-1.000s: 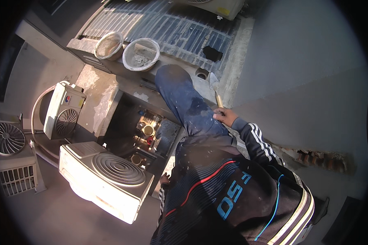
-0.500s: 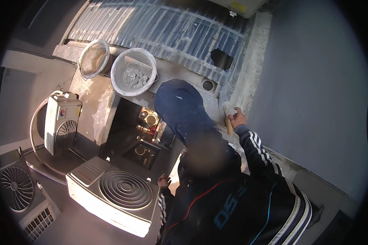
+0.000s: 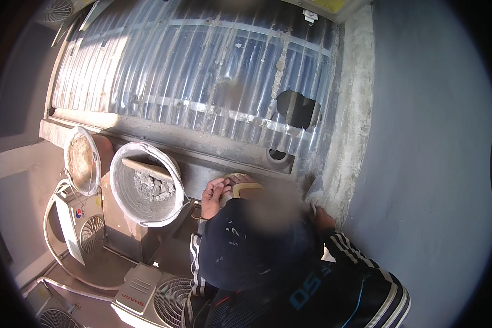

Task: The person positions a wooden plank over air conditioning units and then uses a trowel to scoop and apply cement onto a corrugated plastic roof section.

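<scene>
Left hand advanced, trowel at right hand

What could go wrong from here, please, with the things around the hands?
The bucket of grey, lumpy mix stands near the left hand; a careless elbow might tip it.
The corrugated sheet has a jagged hole, so a dropped tool could perhaps fall through.
The round pipe opening lies near the trowel at the right hand; crumbs of mix may drop into it.
</scene>
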### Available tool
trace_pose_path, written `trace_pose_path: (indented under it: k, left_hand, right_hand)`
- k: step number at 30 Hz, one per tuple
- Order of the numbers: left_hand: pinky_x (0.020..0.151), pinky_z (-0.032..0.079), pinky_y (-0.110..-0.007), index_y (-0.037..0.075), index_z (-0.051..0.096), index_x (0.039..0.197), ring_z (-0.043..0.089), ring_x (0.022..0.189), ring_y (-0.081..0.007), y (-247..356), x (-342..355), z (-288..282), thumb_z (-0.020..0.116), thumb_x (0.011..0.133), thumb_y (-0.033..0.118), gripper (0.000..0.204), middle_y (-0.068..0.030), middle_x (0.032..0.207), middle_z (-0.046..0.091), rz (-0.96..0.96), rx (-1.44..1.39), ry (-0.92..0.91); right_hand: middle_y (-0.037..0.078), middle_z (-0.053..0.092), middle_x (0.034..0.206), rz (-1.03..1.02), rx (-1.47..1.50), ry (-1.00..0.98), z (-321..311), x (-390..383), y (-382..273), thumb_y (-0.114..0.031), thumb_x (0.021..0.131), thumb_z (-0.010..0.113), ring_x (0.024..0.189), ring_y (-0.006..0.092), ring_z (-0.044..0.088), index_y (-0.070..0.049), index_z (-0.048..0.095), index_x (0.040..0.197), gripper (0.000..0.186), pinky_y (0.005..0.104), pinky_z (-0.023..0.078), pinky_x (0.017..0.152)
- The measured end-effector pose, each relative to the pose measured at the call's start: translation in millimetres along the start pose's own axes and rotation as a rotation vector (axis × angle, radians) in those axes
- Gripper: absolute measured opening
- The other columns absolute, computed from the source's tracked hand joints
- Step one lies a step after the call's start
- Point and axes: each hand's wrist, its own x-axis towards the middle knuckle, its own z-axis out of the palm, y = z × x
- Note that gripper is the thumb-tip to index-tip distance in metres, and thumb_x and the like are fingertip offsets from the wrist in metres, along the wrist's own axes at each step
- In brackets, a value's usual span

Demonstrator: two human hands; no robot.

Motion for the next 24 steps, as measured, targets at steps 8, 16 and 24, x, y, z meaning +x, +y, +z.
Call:
trace_pose_path:
  k: [8,16,24]
  left_hand:
    - [0.086,0.051,-0.034,0.003,0.056,0.113,0.063,0.099,-0.0235,-40,114,76,0.053,0.095,0.021,0.026,-0.0138,0.109,0.064,-0.252,-0.041,-0.093]
    - [0.088,0.051,-0.038,0.001,0.052,0.116,0.063,0.1,-0.0279,-57,130,82,0.056,0.093,0.022,0.031,-0.0177,0.111,0.062,-0.343,-0.213,0.02]
    - [0.091,0.05,-0.04,-0.001,0.05,0.118,0.061,0.103,-0.0305,-45,129,82,0.056,0.093,0.02,0.032,-0.02,0.114,0.059,-0.313,-0.352,0.042]
  right_hand:
    - [0.013,0.061,0.073,-0.124,0.751,0.345,-108,100,-94,-0.014,0.087,0.06,0.049,0.018,0.059,-0.001,0.055,0.105,0.023,0.0317,0.047,0.047]
    - [0.018,0.064,0.082,-0.198,0.646,0.375,-257,269,-215,-0.017,0.084,0.061,0.069,0.0246,0.066,0.002,0.049,0.122,0.044,0.0378,0.054,0.057]
    - [0.031,0.063,0.1,-0.154,0.023,0.639,-271,301,-267,-0.021,0.082,0.058,0.097,0.0441,0.062,0.005,0.052,0.11,0.039,0.0475,0.048,0.088]
